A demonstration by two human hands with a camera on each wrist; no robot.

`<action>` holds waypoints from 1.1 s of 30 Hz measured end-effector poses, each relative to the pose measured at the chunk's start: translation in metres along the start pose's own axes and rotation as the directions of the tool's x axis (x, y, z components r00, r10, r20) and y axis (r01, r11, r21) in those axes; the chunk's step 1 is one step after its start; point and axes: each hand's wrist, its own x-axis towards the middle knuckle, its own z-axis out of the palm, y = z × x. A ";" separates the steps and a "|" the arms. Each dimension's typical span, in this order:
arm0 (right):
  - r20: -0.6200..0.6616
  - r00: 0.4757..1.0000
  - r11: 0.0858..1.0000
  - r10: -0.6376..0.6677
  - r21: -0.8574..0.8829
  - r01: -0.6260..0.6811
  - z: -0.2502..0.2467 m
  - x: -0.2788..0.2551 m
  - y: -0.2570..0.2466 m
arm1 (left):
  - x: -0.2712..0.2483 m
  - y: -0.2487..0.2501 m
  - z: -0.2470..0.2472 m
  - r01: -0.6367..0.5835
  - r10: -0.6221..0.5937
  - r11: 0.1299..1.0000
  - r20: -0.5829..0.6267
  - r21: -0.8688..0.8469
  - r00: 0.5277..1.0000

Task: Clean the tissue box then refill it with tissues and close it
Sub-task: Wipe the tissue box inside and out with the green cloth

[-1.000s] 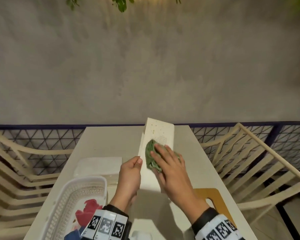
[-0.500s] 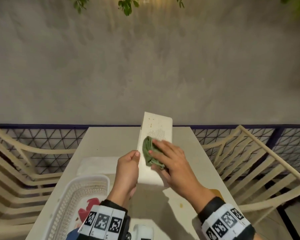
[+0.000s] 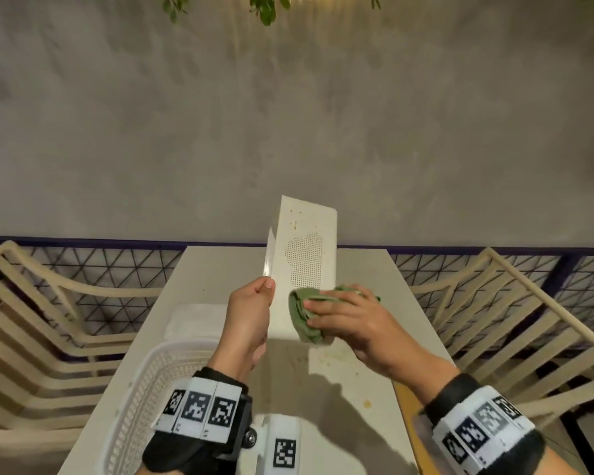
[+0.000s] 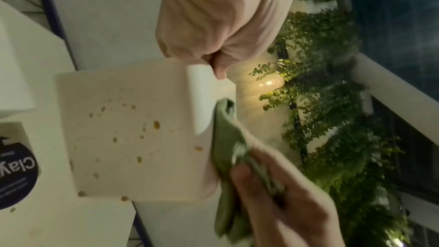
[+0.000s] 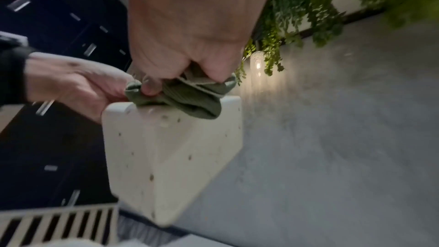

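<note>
Both grips curl shut: left hand [image 3: 249,315] clasps tissue box [image 3: 306,255], right hand [image 3: 354,323] half-hides green cloth [image 3: 304,308].

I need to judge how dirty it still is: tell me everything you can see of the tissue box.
The tissue box is a white, smooth, plastic-looking oblong with rounded corners and a patch of fine perforations. Brownish specks dot several faces. It is held tilted above the table, far end raised. The left hand grips its left edge; the right hand presses a green cloth against its near end.
</note>
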 end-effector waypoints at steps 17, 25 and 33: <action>0.071 0.997 0.998 -0.039 -0.042 0.042 0.003 0.005 0.004 | 0.001 -0.002 0.000 0.060 -0.058 0.998 -0.056 0.023 0.997; 0.137 0.989 0.991 -0.055 -0.118 0.071 0.003 -0.007 0.008 | 0.001 -0.005 0.001 0.117 -0.115 0.993 -0.069 0.021 0.991; 0.135 0.991 1.000 0.013 -0.004 -0.013 0.012 -0.019 0.004 | -0.001 -0.012 0.003 0.155 -0.150 0.987 -0.084 0.052 0.985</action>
